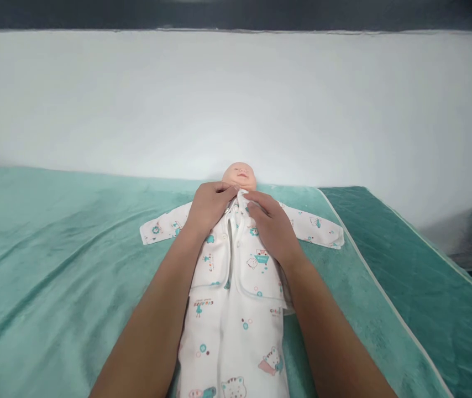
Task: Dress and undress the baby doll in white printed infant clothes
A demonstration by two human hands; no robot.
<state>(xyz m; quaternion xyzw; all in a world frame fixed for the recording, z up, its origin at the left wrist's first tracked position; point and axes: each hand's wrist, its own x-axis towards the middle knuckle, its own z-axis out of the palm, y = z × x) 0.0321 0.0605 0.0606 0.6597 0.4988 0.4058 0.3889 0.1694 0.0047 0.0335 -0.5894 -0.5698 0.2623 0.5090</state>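
A baby doll [240, 173] lies on its back, its head toward the wall. It wears a white printed baby jacket [261, 257] with long sleeves spread to both sides, the front edges parted below the neck. White printed pants [236, 342] cover the lower part. My left hand [213, 203] is at the collar, its fingers closed near the neckline; what is pinched is hidden. On the other side of the collar, my right hand [269, 221] has its fingers bent on the jacket's front edge, thumb and forefinger at the cloth.
A light green blanket [74, 249] with soft wrinkles lies under the doll. At the right, a darker green cloth [418, 265] shows beyond a pale edging. A white wall [236, 99] rises close behind the doll's head.
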